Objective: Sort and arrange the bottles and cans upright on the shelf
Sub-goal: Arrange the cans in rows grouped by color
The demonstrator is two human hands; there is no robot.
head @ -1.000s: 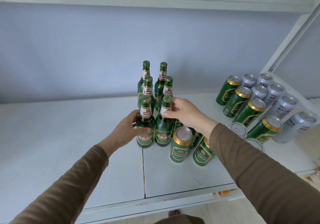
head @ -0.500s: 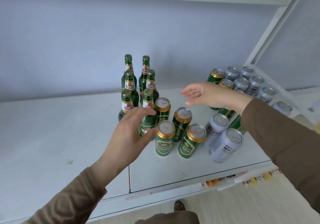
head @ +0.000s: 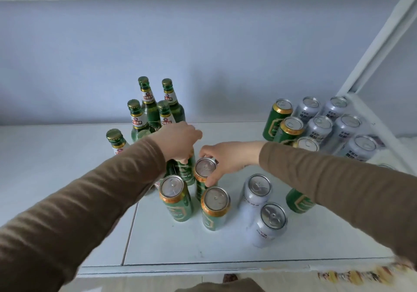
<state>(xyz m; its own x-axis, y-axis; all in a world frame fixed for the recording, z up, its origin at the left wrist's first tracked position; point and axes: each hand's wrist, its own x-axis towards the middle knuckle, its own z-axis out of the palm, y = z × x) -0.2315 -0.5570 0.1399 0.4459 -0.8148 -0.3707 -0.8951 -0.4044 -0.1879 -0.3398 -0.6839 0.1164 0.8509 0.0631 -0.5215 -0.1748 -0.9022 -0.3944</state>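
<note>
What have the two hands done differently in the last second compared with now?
A second ago both hands held the front bottles. They let go and lifted away open, then came down on the green cans: the left hand now grips a green can from above, and the right hand grips the top of the can beside it. The green bottles and the silver cans at the back stayed upright in place.

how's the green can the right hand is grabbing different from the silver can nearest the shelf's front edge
The green can has a green body with a gold rim; the silver can is pale silver all over. The right hand grips the green can near its top; nothing touches the silver can. The green can sits farther back, by the bottles. Both stand upright with unopened pull tabs.
</note>
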